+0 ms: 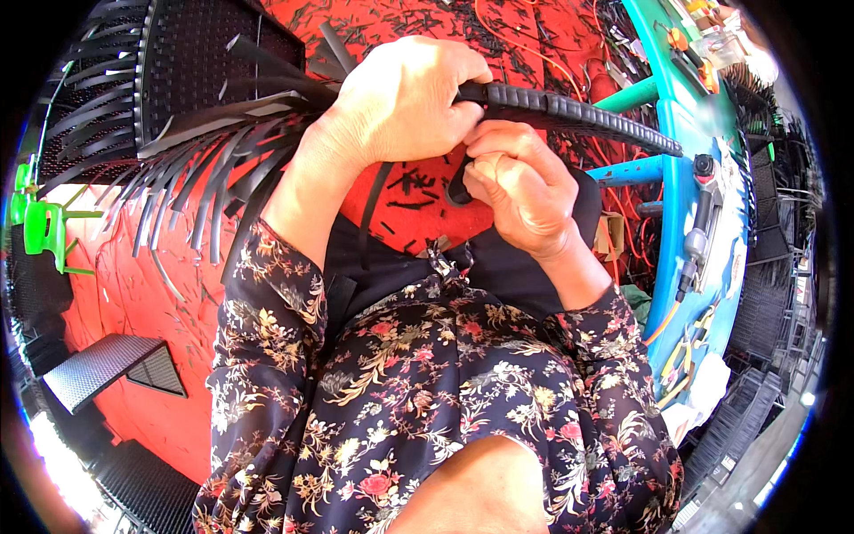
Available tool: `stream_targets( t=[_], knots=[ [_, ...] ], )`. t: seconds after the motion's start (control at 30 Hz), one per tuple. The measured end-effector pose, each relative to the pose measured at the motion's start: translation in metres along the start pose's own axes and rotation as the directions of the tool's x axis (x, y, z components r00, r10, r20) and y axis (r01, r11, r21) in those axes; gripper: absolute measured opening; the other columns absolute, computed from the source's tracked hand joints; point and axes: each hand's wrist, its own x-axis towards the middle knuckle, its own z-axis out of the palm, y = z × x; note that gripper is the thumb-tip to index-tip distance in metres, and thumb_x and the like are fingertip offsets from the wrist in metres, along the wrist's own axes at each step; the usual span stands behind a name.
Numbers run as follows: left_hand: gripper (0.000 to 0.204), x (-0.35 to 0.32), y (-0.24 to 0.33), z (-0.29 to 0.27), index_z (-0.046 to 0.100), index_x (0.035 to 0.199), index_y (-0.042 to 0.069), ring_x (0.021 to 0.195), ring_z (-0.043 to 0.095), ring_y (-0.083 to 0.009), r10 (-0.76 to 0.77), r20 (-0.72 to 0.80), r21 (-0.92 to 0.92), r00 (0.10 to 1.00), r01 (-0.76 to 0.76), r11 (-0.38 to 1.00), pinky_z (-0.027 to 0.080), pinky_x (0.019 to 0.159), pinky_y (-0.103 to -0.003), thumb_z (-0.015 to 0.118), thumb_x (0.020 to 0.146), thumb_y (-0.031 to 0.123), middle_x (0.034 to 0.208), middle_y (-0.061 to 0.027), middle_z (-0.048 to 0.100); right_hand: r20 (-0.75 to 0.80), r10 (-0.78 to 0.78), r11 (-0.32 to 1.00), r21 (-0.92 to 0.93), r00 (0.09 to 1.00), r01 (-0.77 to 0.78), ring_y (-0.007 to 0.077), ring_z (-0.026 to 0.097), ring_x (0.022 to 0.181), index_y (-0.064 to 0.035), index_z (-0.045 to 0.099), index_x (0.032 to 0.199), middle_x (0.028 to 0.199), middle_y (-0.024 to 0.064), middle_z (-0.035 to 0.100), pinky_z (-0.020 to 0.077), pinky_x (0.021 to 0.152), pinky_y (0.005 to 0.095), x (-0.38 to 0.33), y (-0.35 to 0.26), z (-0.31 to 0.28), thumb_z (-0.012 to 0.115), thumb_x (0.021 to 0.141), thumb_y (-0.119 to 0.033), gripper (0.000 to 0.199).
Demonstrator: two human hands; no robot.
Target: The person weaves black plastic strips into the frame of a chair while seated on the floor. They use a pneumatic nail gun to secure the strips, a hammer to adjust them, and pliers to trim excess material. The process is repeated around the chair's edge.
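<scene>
A black woven band (583,114) runs from my hands to the right, its far end near the blue table's edge. My left hand (405,100) is closed around the left end of this band, knuckles up. Just below and to the right, my right hand (525,187) is closed in a pinch on a black strip (459,185), whose curled part shows beside the fingers. The pinched tip itself is hidden. Many loose black strips (213,182) fan out to the left of my left wrist.
A dark woven panel (227,76) with strips along its side stands at upper left. The red floor (142,276) is strewn with black scraps. A blue table (703,222) at right holds a power tool (701,222) and hand tools. A green chair (43,227) stands far left.
</scene>
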Motion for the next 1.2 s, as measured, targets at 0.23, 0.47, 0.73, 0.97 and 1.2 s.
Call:
stream_targets(
  t=[0.23,0.47,0.73,0.97,1.2],
  knots=[
    [0.024,0.005,0.008,0.008,0.063,0.079,0.006,0.069,0.061,-0.0338,-0.062,-0.027,0.150,0.998,0.065,0.987,0.049,0.061,-0.041,0.070,0.075,0.028,0.072,-0.0124,0.062,-0.017,-0.025,0.999,0.039,1.000,0.026,0.0281,0.059,0.074,0.0041,0.053,0.074,0.080,0.0130,0.057,0.0521,0.064,0.0341,-0.002,0.002,0.006,0.064,0.064,0.013,0.018],
    [0.021,0.002,0.004,0.012,0.064,0.081,0.005,0.073,0.061,-0.0349,-0.034,0.068,0.118,0.997,0.026,0.993,0.049,0.064,-0.042,0.063,0.081,0.025,0.074,-0.0134,0.062,-0.026,0.033,0.996,0.089,0.999,-0.031,0.0277,0.059,0.073,0.0036,0.054,0.076,0.080,0.0133,0.057,0.0511,0.063,0.0322,-0.005,-0.002,0.007,0.064,0.069,0.013,0.016],
    [0.017,0.004,-0.005,0.006,0.060,0.075,0.005,0.071,0.060,-0.0358,0.035,0.118,0.120,0.992,-0.049,0.992,0.048,0.060,-0.043,0.060,0.080,0.021,0.071,-0.0132,0.060,-0.024,0.237,0.963,0.138,0.971,-0.231,0.0286,0.058,0.065,-0.0005,0.057,0.082,0.077,0.0129,0.058,0.0488,0.060,0.0329,0.015,-0.011,-0.003,0.063,0.078,0.008,0.011],
    [0.015,-0.011,0.007,0.019,0.059,0.076,0.006,0.071,0.063,-0.0342,-0.058,0.024,0.035,0.998,0.057,0.998,0.050,0.060,-0.043,0.065,0.075,0.020,0.074,-0.0138,0.062,0.020,0.259,0.951,0.172,0.966,-0.258,0.0254,0.058,0.066,0.0001,0.052,0.082,0.077,0.0128,0.057,0.0500,0.066,0.0324,0.012,-0.014,-0.010,0.060,0.082,0.009,0.012],
    [0.012,-0.018,0.010,0.018,0.054,0.072,0.008,0.062,0.059,-0.0287,0.117,-0.061,0.117,0.991,-0.109,0.987,0.048,0.054,-0.039,0.064,0.072,0.014,0.067,-0.0078,0.053,-0.023,0.352,0.909,0.246,0.936,-0.336,0.0203,0.060,0.073,0.0010,0.051,0.083,0.083,0.0123,0.059,0.0493,0.067,0.0284,0.001,-0.012,-0.005,0.061,0.085,0.005,0.011]
  ],
)
